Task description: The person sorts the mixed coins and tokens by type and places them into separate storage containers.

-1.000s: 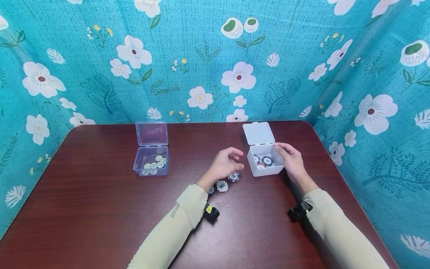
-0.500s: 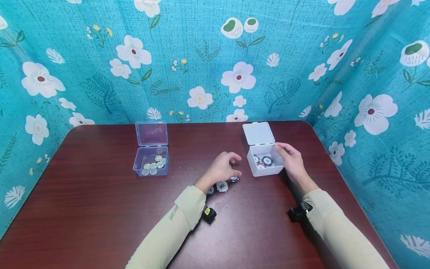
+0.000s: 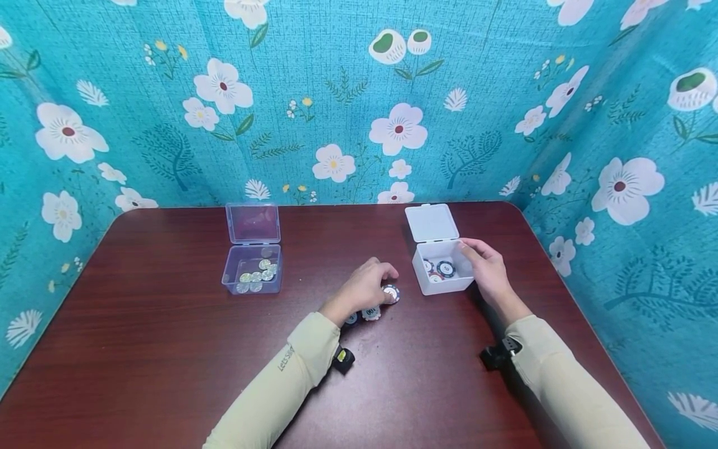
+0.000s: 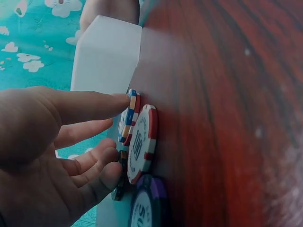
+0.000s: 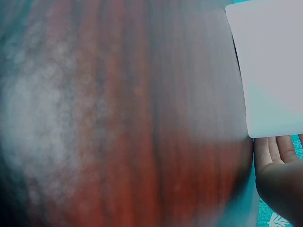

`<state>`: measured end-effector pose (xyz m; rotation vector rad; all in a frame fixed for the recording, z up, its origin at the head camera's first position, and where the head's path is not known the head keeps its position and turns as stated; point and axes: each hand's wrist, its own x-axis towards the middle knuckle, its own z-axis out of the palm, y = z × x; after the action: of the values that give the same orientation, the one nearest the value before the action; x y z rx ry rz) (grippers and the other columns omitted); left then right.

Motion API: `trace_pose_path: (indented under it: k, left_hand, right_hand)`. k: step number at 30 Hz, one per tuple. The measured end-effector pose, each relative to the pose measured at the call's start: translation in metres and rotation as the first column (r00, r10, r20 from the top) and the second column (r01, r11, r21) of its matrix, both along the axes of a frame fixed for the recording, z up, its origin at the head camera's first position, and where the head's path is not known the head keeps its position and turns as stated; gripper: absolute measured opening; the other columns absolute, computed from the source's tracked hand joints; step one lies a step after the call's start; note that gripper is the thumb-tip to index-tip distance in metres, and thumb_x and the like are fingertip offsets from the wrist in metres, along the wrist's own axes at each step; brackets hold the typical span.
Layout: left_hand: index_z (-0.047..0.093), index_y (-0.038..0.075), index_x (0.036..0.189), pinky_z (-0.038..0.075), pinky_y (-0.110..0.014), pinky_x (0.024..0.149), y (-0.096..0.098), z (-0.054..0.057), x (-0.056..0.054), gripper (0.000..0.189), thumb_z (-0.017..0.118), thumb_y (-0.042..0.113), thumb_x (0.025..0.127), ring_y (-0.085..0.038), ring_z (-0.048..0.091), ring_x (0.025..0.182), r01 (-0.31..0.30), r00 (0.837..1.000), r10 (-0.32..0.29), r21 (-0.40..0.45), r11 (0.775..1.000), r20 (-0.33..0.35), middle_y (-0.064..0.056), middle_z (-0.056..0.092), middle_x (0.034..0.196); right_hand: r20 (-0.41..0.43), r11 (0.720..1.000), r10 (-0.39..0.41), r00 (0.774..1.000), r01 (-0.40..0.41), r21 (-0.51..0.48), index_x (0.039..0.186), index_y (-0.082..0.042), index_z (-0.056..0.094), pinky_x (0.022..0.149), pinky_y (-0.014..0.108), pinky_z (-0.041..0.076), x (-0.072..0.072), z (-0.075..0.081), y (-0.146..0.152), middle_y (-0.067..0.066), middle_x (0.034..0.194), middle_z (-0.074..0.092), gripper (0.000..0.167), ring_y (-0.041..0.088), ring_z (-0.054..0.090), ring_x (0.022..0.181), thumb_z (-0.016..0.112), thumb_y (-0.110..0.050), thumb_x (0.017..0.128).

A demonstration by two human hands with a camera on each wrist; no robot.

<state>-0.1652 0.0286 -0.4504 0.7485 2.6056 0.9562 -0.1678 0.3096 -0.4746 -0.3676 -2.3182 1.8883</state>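
Observation:
My left hand (image 3: 367, 288) is low over several poker chips, fingers bent and spread from the thumb. In the left wrist view its thumb tip reaches the edge of a blue-edged chip (image 4: 127, 120) that overlaps a red-edged one. Beside these are a white 100 chip (image 4: 142, 144), a purple-and-black chip (image 4: 147, 205) and a dark green chip (image 4: 118, 187), partly behind the fingertips. My right hand (image 3: 489, 271) holds the right wall of the open white box (image 3: 447, 287), thumb over the rim. Inside that box lie several chips, among them a dark 50 chip (image 3: 445, 269).
An open clear purple-tinted box (image 3: 235, 257) with several silvery coins (image 3: 256, 276) stands at the left. Both boxes have lids raised toward the back. A floral teal curtain (image 3: 336, 112) hangs behind the dark red wooden table (image 3: 168, 349).
My left hand has shifted left and slightly toward me, from beside the white box to the loose chips; its thumb has come down to the blue-edged chip. The right hand has stayed put.

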Motion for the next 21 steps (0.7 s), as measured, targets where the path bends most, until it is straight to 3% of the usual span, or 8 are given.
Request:
trace_pose_path:
  k: [21]
  left_hand:
    - [0.075,0.009,0.108,0.046,-0.028,0.081,-0.0007,0.0012,0.0013,0.033,0.084,0.022,0.079,-0.016,0.056,0.089,0.030,0.998,-0.034,-0.079,0.996,-0.049,-0.004,0.062,0.097]
  right_hand:
    - [0.009,1.000,0.010,1.000,-0.010,-0.008,0.131,-0.001,0.062,0.093,0.033,0.040,0.0009,-0.0008,0.0015,0.001,0.117,0.062,0.045,0.023,0.051,0.113,0.064,-0.034,0.100]
